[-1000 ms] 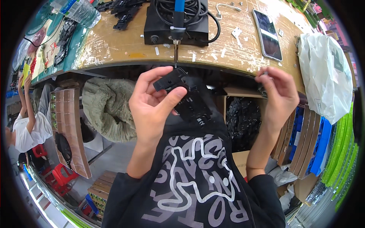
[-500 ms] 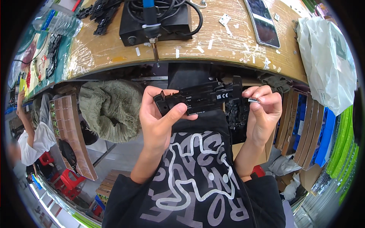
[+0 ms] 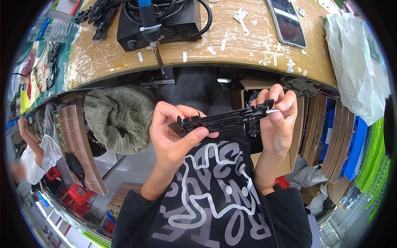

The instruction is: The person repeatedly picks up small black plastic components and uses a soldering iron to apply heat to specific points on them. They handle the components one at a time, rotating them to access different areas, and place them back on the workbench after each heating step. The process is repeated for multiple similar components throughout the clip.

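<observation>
Above my lap, my left hand [image 3: 168, 138] is closed around one end of a long black plastic housing [image 3: 227, 121], thumb on its near face. The housing lies nearly level, its narrow side turned up, with small white print near its right end. My right hand [image 3: 278, 130] is closed at that right end, thumb and fingers pinching a small silver metal piece [image 3: 272, 111] against it. Whether the metal piece is seated in the housing, I cannot tell. Part of the housing's left end is hidden by my left fingers.
On the wooden bench ahead stand a black box [image 3: 124, 37] with coiled cable and a soldering iron [image 3: 154, 43], its tip past the bench edge. A phone [image 3: 289, 25] and a white bag [image 3: 357, 70] are right. Green cloth [image 3: 120, 120] hangs left; a person [image 3: 39, 144] sits far left.
My right hand has brought the small metal piece to the housing's right end. The housing has rolled so its narrow side faces up. The view has shifted slightly.
</observation>
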`<action>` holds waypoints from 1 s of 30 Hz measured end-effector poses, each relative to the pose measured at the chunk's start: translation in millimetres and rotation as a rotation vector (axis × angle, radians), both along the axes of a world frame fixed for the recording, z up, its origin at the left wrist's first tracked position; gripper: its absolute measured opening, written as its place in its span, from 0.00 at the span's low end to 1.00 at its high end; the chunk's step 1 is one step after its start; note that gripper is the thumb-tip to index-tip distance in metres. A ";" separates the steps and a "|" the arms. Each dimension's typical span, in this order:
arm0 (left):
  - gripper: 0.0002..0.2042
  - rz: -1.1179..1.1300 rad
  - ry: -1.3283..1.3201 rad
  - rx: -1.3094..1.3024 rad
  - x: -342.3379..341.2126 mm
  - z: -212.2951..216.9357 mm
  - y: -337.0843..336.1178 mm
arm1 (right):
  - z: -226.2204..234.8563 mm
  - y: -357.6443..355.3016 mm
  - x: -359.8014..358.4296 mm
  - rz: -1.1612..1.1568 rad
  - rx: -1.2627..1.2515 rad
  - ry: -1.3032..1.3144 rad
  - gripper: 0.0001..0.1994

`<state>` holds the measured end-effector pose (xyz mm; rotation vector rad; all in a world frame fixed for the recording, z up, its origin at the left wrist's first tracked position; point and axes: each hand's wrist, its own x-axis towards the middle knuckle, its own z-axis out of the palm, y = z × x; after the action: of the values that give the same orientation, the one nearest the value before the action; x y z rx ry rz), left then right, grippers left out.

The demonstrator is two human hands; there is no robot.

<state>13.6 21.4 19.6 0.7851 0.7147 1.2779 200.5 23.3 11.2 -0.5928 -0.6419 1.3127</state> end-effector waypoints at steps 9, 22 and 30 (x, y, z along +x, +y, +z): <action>0.17 -0.018 0.041 0.059 3.1 -3.5 -7.2 | -5.4 -2.2 -3.7 -0.014 -0.020 0.057 0.10; 0.11 -0.191 -0.104 0.176 -1.2 -14.8 -4.3 | -12.9 0.6 -6.7 0.009 -0.020 0.130 0.10; 0.26 -0.798 -0.096 -0.301 -4.0 -44.4 7.7 | -27.1 -2.7 -25.1 0.215 -0.006 0.070 0.11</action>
<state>9.6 29.2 -24.8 0.6529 0.4251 0.4667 175.4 20.6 -15.9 -0.4902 -0.6577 1.5304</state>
